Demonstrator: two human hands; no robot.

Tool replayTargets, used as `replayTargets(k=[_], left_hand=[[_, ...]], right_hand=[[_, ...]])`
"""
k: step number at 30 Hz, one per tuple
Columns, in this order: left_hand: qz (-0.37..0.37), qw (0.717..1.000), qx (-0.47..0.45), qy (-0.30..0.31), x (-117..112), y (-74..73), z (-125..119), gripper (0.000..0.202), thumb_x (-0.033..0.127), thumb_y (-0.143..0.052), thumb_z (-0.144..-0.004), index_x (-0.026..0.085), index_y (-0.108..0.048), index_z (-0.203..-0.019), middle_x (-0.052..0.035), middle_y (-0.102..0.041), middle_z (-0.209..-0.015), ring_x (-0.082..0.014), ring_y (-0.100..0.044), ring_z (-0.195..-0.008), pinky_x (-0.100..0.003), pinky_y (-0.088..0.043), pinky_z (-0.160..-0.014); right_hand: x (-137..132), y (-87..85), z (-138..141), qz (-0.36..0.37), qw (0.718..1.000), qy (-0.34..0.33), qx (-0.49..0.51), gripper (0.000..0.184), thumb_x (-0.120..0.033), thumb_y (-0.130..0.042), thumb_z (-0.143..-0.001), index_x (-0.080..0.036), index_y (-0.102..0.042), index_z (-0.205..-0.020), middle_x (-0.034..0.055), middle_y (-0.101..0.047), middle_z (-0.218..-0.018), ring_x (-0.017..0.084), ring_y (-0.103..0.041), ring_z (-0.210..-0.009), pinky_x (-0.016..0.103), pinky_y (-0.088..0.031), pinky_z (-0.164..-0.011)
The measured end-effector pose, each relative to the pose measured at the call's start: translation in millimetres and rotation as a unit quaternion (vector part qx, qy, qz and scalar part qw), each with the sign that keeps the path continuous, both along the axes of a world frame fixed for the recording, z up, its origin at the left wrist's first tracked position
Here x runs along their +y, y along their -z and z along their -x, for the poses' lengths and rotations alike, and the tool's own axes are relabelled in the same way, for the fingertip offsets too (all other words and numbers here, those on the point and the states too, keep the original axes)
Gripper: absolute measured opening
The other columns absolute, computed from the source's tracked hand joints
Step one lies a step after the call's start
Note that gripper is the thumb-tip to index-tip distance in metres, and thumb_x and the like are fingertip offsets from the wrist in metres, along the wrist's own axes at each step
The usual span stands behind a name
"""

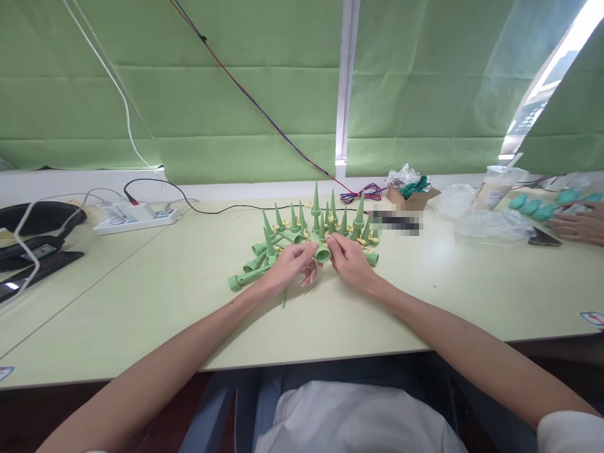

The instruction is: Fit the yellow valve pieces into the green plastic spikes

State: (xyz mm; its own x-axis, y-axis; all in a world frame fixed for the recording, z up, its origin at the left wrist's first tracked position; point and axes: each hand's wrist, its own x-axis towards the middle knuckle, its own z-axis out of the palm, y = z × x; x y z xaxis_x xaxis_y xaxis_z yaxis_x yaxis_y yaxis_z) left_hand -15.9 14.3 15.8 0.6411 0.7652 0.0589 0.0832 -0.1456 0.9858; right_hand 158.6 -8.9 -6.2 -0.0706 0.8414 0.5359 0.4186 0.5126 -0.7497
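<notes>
Both hands pinch one green plastic plant watering spike, its round hollow end facing me. My left hand grips it from the left, thumb and forefinger closed, the other fingers curled loosely. From the right, my right hand holds the same spike between thumb and fingers. Behind them stand several green watering spikes, points up, with small yellow valves among them. Other spikes lie on their sides to the left, one spike with its ribbed cap towards me. A pointed tip shows below my left wrist.
A power strip with cables and black headphones are at the left. Behind on the right are a cardboard box, a drink cup and plastic bags. Another person's hand rests near teal objects.
</notes>
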Motion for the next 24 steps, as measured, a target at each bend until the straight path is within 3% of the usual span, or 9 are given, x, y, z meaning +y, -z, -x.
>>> replayTargets(k=[7,14,20,24], left_hand=[[-0.181,0.980,0.072,-0.044,-6.5,-0.8,0.1,0.037,0.048,-0.053,-0.092,0.018,-0.047,-0.072,0.0035,-0.051,-0.056,-0.0087,-0.048,-0.044,-0.023,-0.039,-0.047],[-0.304,0.947,0.085,-0.063,-0.4,8.8,0.4,0.024,0.039,-0.053,-0.092,0.018,-0.054,-0.082,-0.0047,-0.055,-0.092,-0.0101,-0.055,-0.062,-0.022,-0.046,-0.051],[-0.330,0.935,0.093,-0.086,-0.7,12.7,-1.1,0.022,0.036,-0.049,-0.095,0.019,-0.062,-0.098,-0.0097,-0.053,-0.118,-0.0079,-0.051,-0.062,-0.024,-0.050,-0.055],[-0.333,0.932,0.087,-0.114,-4.0,12.5,-4.4,0.026,0.036,-0.049,-0.096,0.022,-0.061,-0.113,-0.0104,-0.049,-0.123,-0.0060,-0.051,-0.060,-0.025,-0.052,-0.057]], right_hand=[[1.4,0.6,-1.0,0.000,0.999,0.016,-0.028,0.042,-0.047,-0.031,-0.101,-0.023,-0.032,-0.066,-0.0039,-0.035,-0.055,0.014,-0.035,-0.054,0.030,-0.029,-0.057],[4.0,0.9,-0.4,0.003,0.998,0.029,-0.046,0.045,-0.043,-0.034,-0.099,-0.022,-0.028,-0.060,-0.0030,-0.033,-0.054,0.013,-0.032,-0.053,0.030,-0.025,-0.055],[4.4,1.1,-0.4,0.016,0.999,0.031,-0.019,0.049,-0.051,-0.033,-0.100,-0.022,-0.032,-0.060,-0.0025,-0.035,-0.054,0.013,-0.034,-0.053,0.029,-0.028,-0.053],[5.0,1.6,0.1,0.029,0.999,0.018,0.032,0.051,-0.060,-0.028,-0.099,-0.023,-0.035,-0.065,-0.0021,-0.038,-0.054,0.013,-0.037,-0.051,0.028,-0.031,-0.050]])
